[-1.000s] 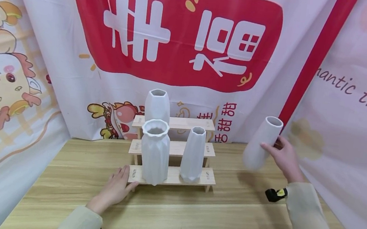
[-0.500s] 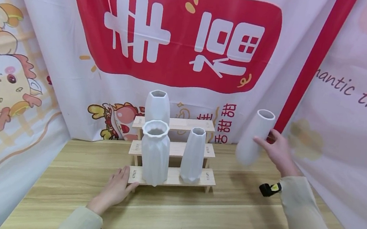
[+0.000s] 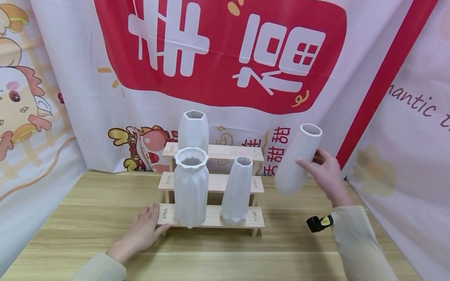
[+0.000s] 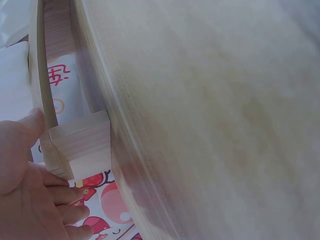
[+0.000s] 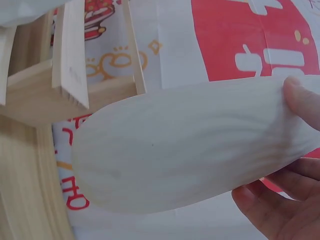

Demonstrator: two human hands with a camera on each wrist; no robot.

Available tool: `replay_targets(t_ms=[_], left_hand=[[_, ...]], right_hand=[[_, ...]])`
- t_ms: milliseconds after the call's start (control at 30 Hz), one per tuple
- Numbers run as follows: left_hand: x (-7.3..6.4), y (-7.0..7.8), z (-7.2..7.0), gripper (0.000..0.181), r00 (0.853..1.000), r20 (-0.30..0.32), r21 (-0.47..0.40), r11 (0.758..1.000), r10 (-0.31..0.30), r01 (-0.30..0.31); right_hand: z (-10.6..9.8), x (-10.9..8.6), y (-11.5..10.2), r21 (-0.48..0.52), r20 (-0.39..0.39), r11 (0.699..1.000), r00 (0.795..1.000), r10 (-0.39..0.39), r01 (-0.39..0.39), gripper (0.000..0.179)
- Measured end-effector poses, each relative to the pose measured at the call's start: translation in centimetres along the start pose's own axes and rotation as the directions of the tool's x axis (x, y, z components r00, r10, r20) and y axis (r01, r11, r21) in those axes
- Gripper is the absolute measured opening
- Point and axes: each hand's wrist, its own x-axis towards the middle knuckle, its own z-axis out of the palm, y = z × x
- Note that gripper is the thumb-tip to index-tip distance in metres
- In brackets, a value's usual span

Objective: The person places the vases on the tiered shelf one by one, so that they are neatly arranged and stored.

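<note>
My right hand (image 3: 328,174) grips a smooth white vase (image 3: 300,156) with a round mouth, thumb in front and fingers behind. The vase hangs tilted in the air at the right of a three-step wooden display stand (image 3: 255,215). Seen from the right wrist, its rounded base overlaps the end of a shelf. My left hand (image 3: 140,231) holds the left end of the bottom step, its thumb at the front edge. On that step stand a ruffled-rim vase (image 3: 190,192) and a slim faceted vase (image 3: 237,193). Another faceted vase (image 3: 193,129) is higher up, partly hidden behind the ruffled one.
The stand rests on a wood-grain table (image 3: 225,272). A white cloth backdrop with a red panel (image 3: 224,42) hangs close behind it. Printed cloths enclose the left side (image 3: 5,109) and the right side (image 3: 427,174).
My right hand has carried the smooth vase leftward and slightly up, closer to the stand. My left hand, the stand and the other vases have stayed where they were.
</note>
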Motion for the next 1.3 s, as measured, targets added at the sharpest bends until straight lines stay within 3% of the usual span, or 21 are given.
replay_targets(t_ms=[567,1300], left_hand=[[0.0,0.0,-0.1,0.073,1.0,0.004,0.0,1.0,0.001,-0.001],[0.1,-0.2,0.2,0.074,1.0,0.008,0.009,1.0,-0.004,0.004]], right_hand=[[2.7,0.9,-2.9,0.003,0.042,0.993,0.992,-0.115,0.115,0.069],[6.1,1.3,-4.3,0.036,0.092,0.99,0.986,-0.138,0.135,0.072]])
